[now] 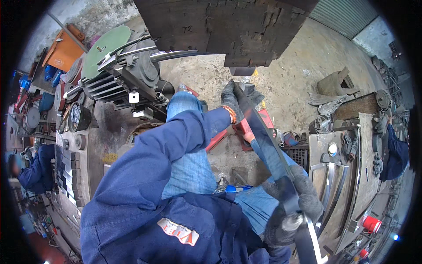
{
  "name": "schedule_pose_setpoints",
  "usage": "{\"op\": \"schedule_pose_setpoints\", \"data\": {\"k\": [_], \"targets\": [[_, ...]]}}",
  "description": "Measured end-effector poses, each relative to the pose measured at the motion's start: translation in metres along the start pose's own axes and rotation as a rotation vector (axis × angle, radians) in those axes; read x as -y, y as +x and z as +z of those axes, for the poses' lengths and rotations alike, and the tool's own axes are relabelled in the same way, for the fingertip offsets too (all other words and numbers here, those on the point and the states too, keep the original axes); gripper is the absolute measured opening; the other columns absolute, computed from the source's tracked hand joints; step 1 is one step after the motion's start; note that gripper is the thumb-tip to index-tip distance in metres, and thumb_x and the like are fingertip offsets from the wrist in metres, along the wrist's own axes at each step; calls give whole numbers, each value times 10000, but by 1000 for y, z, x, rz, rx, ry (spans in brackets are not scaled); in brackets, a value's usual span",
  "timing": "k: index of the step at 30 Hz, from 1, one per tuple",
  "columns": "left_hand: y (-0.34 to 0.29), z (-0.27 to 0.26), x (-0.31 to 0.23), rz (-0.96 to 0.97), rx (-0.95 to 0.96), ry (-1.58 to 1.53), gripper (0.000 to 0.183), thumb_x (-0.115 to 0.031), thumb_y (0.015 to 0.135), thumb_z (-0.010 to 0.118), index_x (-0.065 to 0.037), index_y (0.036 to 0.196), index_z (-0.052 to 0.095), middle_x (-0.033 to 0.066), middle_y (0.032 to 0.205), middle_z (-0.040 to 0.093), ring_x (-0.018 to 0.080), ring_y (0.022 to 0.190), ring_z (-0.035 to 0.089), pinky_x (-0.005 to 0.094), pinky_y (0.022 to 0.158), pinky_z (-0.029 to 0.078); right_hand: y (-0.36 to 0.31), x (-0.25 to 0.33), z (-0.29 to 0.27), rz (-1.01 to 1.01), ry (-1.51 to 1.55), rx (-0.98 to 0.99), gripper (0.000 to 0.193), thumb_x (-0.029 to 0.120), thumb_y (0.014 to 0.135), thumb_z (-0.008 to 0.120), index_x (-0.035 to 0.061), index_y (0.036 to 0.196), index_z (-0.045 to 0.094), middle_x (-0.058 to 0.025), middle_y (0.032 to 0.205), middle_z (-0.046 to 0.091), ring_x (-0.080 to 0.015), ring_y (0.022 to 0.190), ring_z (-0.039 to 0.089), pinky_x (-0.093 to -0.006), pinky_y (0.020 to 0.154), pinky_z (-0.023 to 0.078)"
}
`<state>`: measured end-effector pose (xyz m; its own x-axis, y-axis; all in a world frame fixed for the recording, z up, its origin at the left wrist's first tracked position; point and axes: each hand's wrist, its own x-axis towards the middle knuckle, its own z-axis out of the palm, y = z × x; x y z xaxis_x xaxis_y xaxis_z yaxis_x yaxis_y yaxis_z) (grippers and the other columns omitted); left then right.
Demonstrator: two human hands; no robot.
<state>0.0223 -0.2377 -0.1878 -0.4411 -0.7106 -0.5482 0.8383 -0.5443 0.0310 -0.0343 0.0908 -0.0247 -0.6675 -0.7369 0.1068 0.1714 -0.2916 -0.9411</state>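
A long flat dark metal bar runs slantwise from ahead of me down to the lower right, with a bright edge and a round shiny piece near its close end. My left hand, in a dark grey glove with an orange band at the wrist, is closed at the bar's far end, below a dark roller. My right hand, also gloved in grey, grips the bar near its close end, beside my right thigh. The bar hides part of both hands.
A worn dark board overhangs ahead. On the left stands a motor with a green disc. A similar bar lies on the right-hand bench. Co-workers in blue sit at far left and far right.
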Motion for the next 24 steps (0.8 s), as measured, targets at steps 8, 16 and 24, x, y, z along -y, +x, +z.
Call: {"op": "schedule_pose_setpoints", "data": {"k": [8,16,24], "targets": [[14,-9,-16,-130,138,-47,656,-538,1001,466,43,1268,613,312,1181,653,524,1131,632,680,1056,488,21,-17,-3,31,-147,-16,397,343,927,764,48,1172,658,-229,1193,660,-436,1250,610,-544,857,618],[15,-1,-23,-160,226,-94,554,-482,1035,440,-1,1216,646,237,1117,684,477,1075,662,679,1041,488,27,-26,-11,59,-272,-12,381,336,923,770,59,1163,662,-212,1184,659,-425,1244,611,-551,868,614],[25,5,-20,-112,286,-139,577,-438,1052,357,44,1300,553,296,1156,621,518,1118,626,698,1082,459,21,-28,-24,92,-377,-26,366,329,920,775,71,1154,665,-195,1175,658,-415,1237,611,-557,878,610]]}}
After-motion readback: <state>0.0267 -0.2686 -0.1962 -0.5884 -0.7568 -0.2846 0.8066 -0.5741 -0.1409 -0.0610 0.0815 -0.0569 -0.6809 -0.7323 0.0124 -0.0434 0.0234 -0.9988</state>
